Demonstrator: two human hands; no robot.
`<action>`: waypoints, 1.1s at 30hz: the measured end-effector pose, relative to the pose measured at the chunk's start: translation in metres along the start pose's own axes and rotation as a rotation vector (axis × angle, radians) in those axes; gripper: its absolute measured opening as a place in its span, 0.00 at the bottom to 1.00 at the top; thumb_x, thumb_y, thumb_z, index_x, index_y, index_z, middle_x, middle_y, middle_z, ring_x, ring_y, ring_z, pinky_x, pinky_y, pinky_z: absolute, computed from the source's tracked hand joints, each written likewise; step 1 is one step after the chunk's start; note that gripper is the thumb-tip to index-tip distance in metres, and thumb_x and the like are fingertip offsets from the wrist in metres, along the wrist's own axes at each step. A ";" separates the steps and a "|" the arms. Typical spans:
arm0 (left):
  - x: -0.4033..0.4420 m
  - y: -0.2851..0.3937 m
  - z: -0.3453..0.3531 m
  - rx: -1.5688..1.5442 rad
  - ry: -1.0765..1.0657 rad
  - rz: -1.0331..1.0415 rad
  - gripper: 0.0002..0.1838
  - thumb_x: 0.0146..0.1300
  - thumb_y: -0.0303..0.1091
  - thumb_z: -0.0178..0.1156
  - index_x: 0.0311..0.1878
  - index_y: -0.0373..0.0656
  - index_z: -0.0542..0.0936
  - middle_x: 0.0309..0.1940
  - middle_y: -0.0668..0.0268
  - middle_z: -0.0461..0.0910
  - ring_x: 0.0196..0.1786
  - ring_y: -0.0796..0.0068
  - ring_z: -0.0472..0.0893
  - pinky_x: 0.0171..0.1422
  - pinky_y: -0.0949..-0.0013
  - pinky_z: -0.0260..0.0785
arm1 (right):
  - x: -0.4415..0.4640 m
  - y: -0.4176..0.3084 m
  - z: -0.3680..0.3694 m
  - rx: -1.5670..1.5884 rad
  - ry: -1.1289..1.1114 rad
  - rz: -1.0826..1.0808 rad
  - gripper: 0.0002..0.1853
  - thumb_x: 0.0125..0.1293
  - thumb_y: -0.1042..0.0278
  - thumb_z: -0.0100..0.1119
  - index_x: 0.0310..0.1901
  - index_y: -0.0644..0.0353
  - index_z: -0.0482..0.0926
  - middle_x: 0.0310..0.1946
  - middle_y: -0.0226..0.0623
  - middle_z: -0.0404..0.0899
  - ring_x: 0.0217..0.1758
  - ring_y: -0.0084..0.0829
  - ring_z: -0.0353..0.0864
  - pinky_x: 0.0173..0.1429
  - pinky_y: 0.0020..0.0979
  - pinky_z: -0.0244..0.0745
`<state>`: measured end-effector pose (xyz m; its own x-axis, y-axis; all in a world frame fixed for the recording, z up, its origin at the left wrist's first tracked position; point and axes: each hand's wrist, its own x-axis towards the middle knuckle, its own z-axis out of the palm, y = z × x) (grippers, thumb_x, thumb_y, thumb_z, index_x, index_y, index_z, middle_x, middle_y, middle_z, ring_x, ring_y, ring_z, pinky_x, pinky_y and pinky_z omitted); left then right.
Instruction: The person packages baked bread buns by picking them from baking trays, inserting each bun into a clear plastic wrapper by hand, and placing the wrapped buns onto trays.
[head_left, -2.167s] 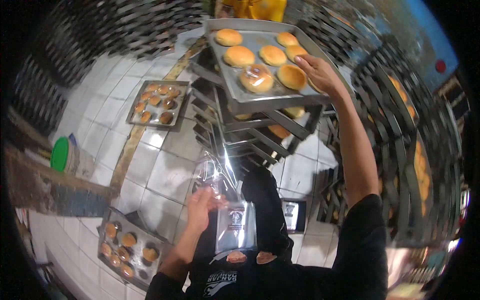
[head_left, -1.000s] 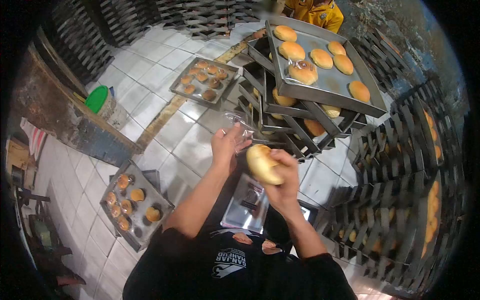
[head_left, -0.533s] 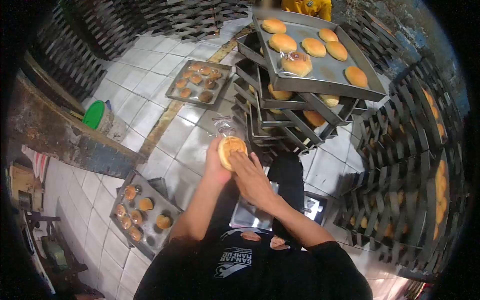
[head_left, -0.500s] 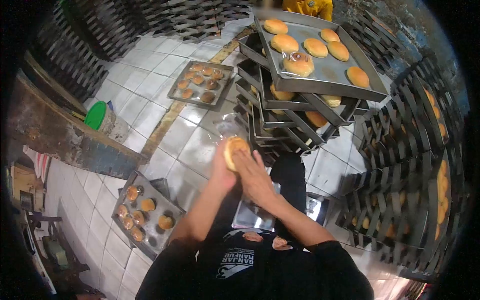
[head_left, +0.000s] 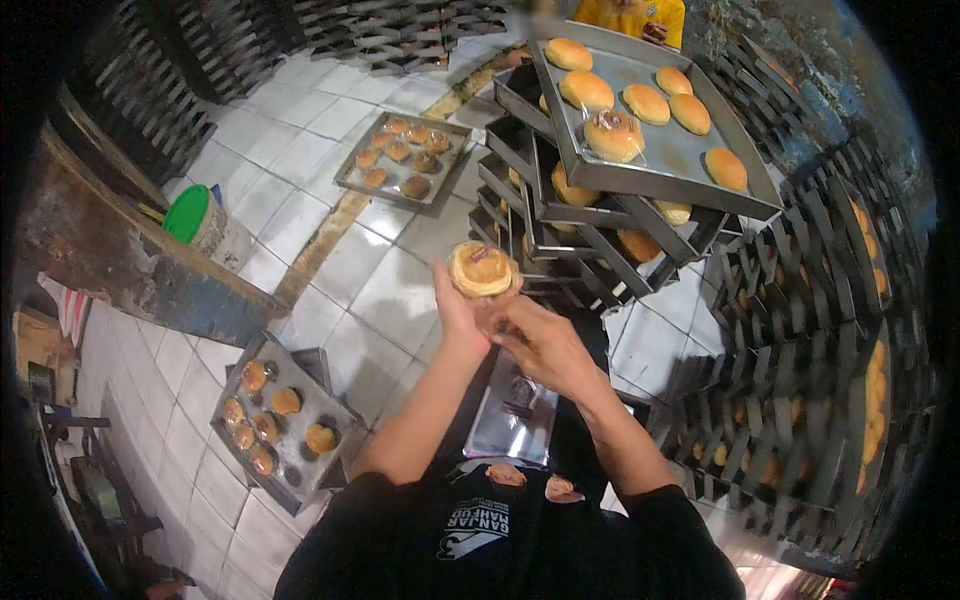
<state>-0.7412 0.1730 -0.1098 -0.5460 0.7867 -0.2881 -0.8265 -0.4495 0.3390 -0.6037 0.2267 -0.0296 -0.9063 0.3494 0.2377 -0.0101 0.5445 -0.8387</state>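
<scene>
A round golden bun (head_left: 482,268), with a small dark label mark on its clear plastic bag, rests in my left hand (head_left: 462,318), fingers curled round its side and underneath. My right hand (head_left: 545,345) is closed at the bun's near edge, its fingers pinched where the bag's end gathers; the fingertips are partly hidden. On my lap lies a stack of flat clear plastic bags (head_left: 512,415). A metal tray (head_left: 655,182) to the front right holds several bare buns (head_left: 585,90) and one bagged bun (head_left: 613,135).
Under that tray, more trays (head_left: 575,212) are stacked crosswise. Wrapped buns fill a floor tray (head_left: 440,190) ahead and another tray (head_left: 335,425) at left. A green-lidded bucket (head_left: 205,225) stands by a wooden beam (head_left: 140,240). A person in yellow (head_left: 630,18) is behind the stack.
The bun has turned so its labelled top faces up, and the loose plastic beyond it no longer shows. My right hand has shifted from the bun's top to its near edge.
</scene>
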 end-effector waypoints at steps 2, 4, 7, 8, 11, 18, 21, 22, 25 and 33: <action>0.011 -0.001 -0.004 0.065 0.051 -0.061 0.34 0.80 0.63 0.39 0.65 0.42 0.73 0.59 0.57 0.79 0.59 0.53 0.81 0.66 0.45 0.76 | -0.005 0.019 0.009 0.062 -0.098 0.003 0.04 0.69 0.72 0.64 0.42 0.60 0.81 0.40 0.37 0.82 0.41 0.34 0.82 0.47 0.37 0.76; 0.020 -0.001 -0.023 0.008 0.003 -0.087 0.36 0.80 0.66 0.36 0.66 0.43 0.74 0.61 0.56 0.79 0.61 0.52 0.81 0.64 0.40 0.77 | -0.016 -0.008 0.006 0.515 -0.453 0.090 0.06 0.70 0.70 0.66 0.35 0.60 0.79 0.35 0.33 0.79 0.39 0.30 0.79 0.44 0.35 0.75; 0.020 0.031 -0.037 -0.008 0.081 -0.037 0.36 0.80 0.66 0.35 0.66 0.44 0.74 0.61 0.56 0.80 0.61 0.52 0.81 0.62 0.42 0.78 | -0.032 -0.014 0.008 0.733 -0.381 0.095 0.06 0.69 0.71 0.67 0.36 0.60 0.79 0.39 0.34 0.80 0.42 0.27 0.79 0.43 0.29 0.75; 0.017 0.036 -0.034 -0.003 0.088 0.023 0.36 0.79 0.67 0.35 0.65 0.44 0.74 0.60 0.56 0.80 0.61 0.54 0.81 0.62 0.43 0.78 | -0.032 -0.011 0.005 0.667 -0.239 0.213 0.05 0.68 0.71 0.67 0.37 0.61 0.80 0.41 0.35 0.80 0.43 0.27 0.79 0.43 0.27 0.75; -0.005 0.017 -0.010 0.001 0.131 -0.049 0.36 0.79 0.66 0.37 0.66 0.44 0.73 0.60 0.56 0.80 0.61 0.56 0.81 0.62 0.45 0.78 | -0.013 0.026 0.020 0.385 0.047 0.084 0.09 0.69 0.71 0.67 0.36 0.62 0.75 0.38 0.33 0.79 0.37 0.22 0.76 0.40 0.24 0.73; -0.001 0.029 -0.046 0.234 0.105 0.130 0.34 0.80 0.65 0.39 0.68 0.45 0.73 0.63 0.56 0.78 0.64 0.57 0.79 0.68 0.46 0.72 | -0.047 0.004 0.001 0.811 -0.348 0.011 0.18 0.71 0.72 0.68 0.27 0.57 0.66 0.33 0.33 0.76 0.33 0.26 0.77 0.40 0.28 0.73; -0.062 0.022 0.008 0.082 0.169 -0.237 0.33 0.80 0.62 0.41 0.67 0.44 0.74 0.63 0.58 0.79 0.65 0.60 0.79 0.69 0.51 0.73 | -0.030 0.012 0.002 -0.442 0.377 -0.167 0.16 0.60 0.74 0.73 0.47 0.64 0.79 0.44 0.43 0.81 0.45 0.43 0.84 0.52 0.42 0.80; -0.064 0.019 0.002 0.123 0.096 -0.273 0.31 0.81 0.60 0.43 0.68 0.43 0.74 0.62 0.59 0.80 0.64 0.63 0.80 0.68 0.55 0.74 | -0.036 0.014 0.008 -0.291 0.294 -0.222 0.22 0.56 0.75 0.74 0.53 0.64 0.81 0.48 0.43 0.81 0.51 0.49 0.83 0.56 0.40 0.80; -0.049 0.024 -0.037 0.577 0.015 -0.078 0.27 0.81 0.54 0.48 0.65 0.39 0.77 0.58 0.61 0.82 0.59 0.68 0.83 0.66 0.62 0.75 | -0.030 0.033 0.011 -0.207 0.206 -0.214 0.11 0.64 0.73 0.70 0.47 0.64 0.84 0.43 0.40 0.82 0.47 0.42 0.84 0.51 0.34 0.79; -0.025 0.013 -0.021 1.091 -0.033 0.502 0.13 0.79 0.34 0.56 0.49 0.33 0.86 0.43 0.64 0.87 0.46 0.78 0.83 0.53 0.72 0.75 | 0.004 0.048 -0.003 -0.172 0.238 0.102 0.12 0.74 0.66 0.60 0.39 0.69 0.82 0.33 0.51 0.80 0.36 0.44 0.82 0.42 0.40 0.76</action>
<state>-0.7412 0.1382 -0.1168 -0.7567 0.6443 0.1110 0.0377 -0.1265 0.9912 -0.6063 0.2560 -0.0674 -0.7746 0.5665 0.2813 0.1662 0.6114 -0.7737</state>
